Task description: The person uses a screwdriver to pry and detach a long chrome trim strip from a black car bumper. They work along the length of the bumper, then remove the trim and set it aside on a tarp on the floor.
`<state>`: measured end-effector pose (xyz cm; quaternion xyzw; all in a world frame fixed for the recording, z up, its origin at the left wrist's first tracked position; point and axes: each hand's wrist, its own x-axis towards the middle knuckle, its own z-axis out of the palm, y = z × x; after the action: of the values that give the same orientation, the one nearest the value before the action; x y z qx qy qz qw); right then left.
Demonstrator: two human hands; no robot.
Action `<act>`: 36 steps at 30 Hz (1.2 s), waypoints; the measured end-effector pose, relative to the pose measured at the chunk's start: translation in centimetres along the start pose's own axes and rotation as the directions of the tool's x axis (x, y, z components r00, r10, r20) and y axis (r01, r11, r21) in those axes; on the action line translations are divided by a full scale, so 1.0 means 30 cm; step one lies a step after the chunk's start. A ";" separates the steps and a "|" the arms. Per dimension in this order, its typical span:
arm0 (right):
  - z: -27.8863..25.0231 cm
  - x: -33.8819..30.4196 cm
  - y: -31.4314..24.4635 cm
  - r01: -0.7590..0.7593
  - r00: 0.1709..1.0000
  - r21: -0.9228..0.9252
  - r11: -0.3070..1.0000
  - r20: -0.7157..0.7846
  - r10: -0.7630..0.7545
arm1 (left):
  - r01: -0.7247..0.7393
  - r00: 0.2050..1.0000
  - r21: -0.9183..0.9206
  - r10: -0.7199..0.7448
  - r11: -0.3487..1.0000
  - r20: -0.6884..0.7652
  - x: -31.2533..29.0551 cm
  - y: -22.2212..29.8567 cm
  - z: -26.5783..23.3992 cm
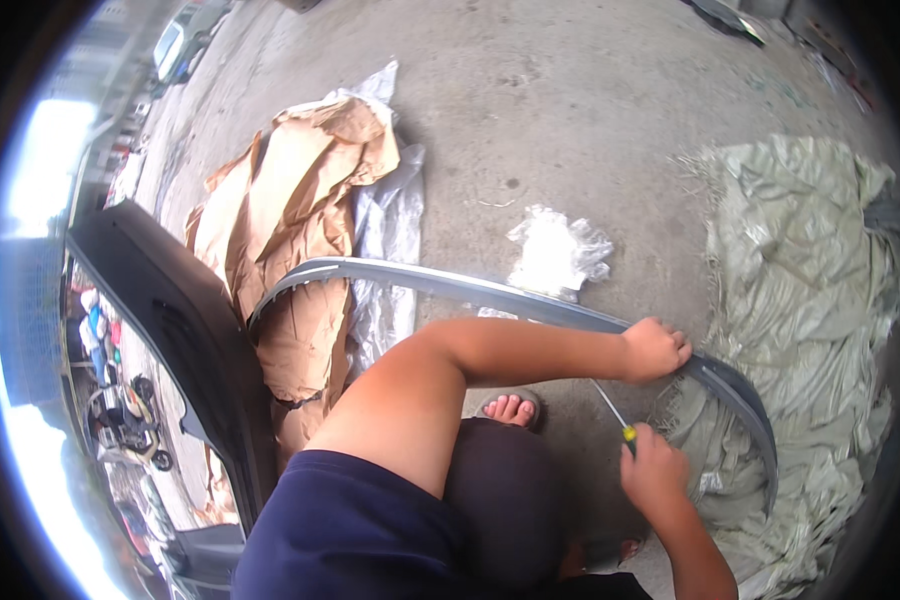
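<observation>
A long, curved dark grey trim strip (440, 278), shaped like a wheel arch moulding, bows across in front of me. My left hand (656, 350) is closed round its right part, with the arm stretched across from the left. Below it, my right hand (655, 468) grips a screwdriver (610, 402) with a yellow and dark handle. The thin metal shaft slants up and left toward the strip's underside. Whether its tip touches the strip is hidden near my left wrist.
A large black panel (170, 330) stands at the left. Crumpled brown paper (290, 180) and clear plastic sheeting (388, 215) lie behind the strip. A smaller plastic piece (560, 250) rests on the concrete floor (550, 110). Pale woven sheeting (805, 260) spreads at the right. My sandalled foot (510, 408) is below.
</observation>
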<state>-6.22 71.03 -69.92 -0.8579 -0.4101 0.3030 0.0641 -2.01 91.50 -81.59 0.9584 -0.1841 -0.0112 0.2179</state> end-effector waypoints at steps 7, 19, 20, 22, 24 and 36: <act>-0.065 -0.009 0.229 0.061 0.981 -0.243 0.968 -0.163 -0.103 | 0.655 0.701 -0.007 -0.610 0.756 -0.370 -0.764 -0.226 -0.284; -0.031 0.365 0.309 0.140 0.947 -0.389 0.910 -0.217 -0.238 | 0.729 0.679 0.298 -0.708 0.617 -0.195 -1.224 -0.553 -0.173; -0.018 0.365 0.321 0.134 0.951 -0.456 0.880 -0.191 -0.244 | 0.716 0.693 0.290 -0.697 0.635 -0.185 -1.208 -0.555 -0.170; 0.007 0.359 0.348 0.085 0.964 -0.581 0.810 -0.157 -0.213 | 0.690 0.723 0.284 -0.656 0.666 -0.217 -1.173 -0.542 -0.173; 0.015 0.354 0.381 0.038 0.944 -0.631 0.775 -0.231 -0.234 | 0.666 0.746 0.272 -0.634 0.695 -0.205 -1.133 -0.523 -0.187; -0.261 0.332 0.535 0.200 0.976 -0.510 0.837 0.032 -0.213 | 0.652 0.659 0.170 -0.663 0.739 0.354 -0.884 -0.481 -0.372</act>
<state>13.71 68.98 -73.99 -0.7988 -0.5647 0.1638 -0.1274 -20.58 117.67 -79.15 0.9401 0.1346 -0.2780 0.1442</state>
